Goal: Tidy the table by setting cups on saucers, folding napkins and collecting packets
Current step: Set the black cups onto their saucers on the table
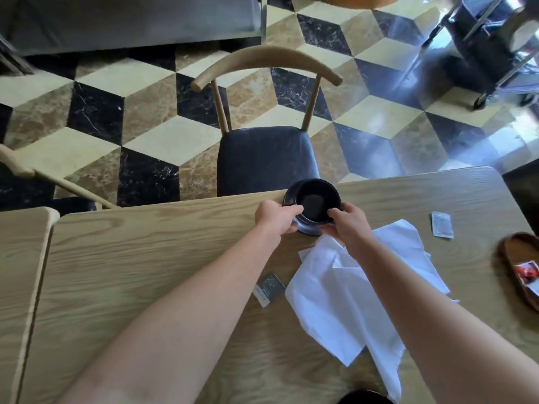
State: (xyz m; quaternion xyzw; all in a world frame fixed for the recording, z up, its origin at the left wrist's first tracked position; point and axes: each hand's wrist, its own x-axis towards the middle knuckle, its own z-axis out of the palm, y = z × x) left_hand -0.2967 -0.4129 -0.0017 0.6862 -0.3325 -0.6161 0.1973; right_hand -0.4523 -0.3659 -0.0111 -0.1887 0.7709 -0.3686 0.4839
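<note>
A wooden chair (pixel 264 158) stands on the chequered floor (pixel 140 112)

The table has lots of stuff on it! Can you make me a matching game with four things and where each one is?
Things:
1. black cup
2. white napkins
3. wooden tray
4. dark packet

Places:
A. at the table's right edge, with a red packet in it
B. between both hands, at the far edge by the chair
C. spread open under the right forearm
D. flat on the table, between the two forearms

Pairs: 1-B, 2-C, 3-A, 4-D
</note>
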